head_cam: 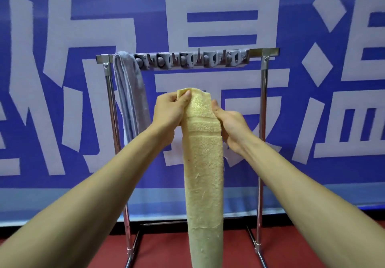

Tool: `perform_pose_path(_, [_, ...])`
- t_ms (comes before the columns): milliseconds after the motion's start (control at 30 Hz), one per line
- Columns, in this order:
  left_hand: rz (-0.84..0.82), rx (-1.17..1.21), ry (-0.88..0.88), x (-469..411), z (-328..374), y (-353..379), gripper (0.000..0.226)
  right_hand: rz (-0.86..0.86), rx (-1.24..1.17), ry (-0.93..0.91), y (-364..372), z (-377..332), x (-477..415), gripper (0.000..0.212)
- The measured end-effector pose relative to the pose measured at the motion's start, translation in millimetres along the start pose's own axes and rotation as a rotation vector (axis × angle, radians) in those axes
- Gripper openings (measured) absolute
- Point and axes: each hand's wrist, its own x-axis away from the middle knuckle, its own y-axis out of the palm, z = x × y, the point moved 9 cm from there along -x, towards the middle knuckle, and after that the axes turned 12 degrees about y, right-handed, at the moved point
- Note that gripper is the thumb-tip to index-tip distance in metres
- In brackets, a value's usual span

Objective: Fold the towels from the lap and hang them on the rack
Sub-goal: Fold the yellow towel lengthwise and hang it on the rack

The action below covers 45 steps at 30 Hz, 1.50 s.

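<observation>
A long yellow towel (203,174), folded into a narrow strip, hangs straight down in front of me, below the bar of the metal rack (263,84). My left hand (169,109) pinches its top left corner with thumb and fingers. My right hand (230,127) grips the strip's right edge a little lower, fingers curled behind the cloth. A grey towel (129,92) hangs folded over the left end of the rack's top bar. The towel's lower end runs out of view at the bottom.
A grey strip of hooks and clips (193,59) runs along the rack's top bar. Behind the rack hangs a blue banner (62,28) with large pale characters. The rack's base bars (133,244) stand on a red floor (166,249).
</observation>
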Motion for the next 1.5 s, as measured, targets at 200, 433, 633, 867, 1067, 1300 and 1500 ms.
perform_pose_path(200, [0.134, 0.281, -0.38, 22, -60, -9, 0.023, -0.114, -0.047, 0.133, -8, 78, -6, 0.051])
perform_pose_path(433, [0.222, 0.509, -0.666, 66, -143, -15, 0.014, -0.274, 0.11, 0.167, -7, 159, -3, 0.033])
perform_pose_path(633, [0.341, 0.683, -0.796, 131, -217, -25, 0.019, -0.159, 0.207, 0.216, -10, 220, 1, 0.017])
perform_pose_path(867, [0.159, 0.562, -0.849, 205, -276, -30, 0.038, -0.007, 0.256, 0.14, -5, 240, 0, 0.016])
perform_pose_path(1067, [-0.135, 0.338, -0.812, 216, -270, -15, 0.056, 0.018, 0.163, 0.199, -14, 241, 4, 0.015])
perform_pose_path(1300, [-0.255, 0.14, -0.706, 243, -250, 7, 0.037, 0.049, -0.113, 0.318, -35, 242, 11, 0.028])
perform_pose_path(1500, [-0.267, 0.157, -0.619, 239, -237, 12, 0.023, 0.101, -0.24, 0.422, -51, 254, 11, 0.013])
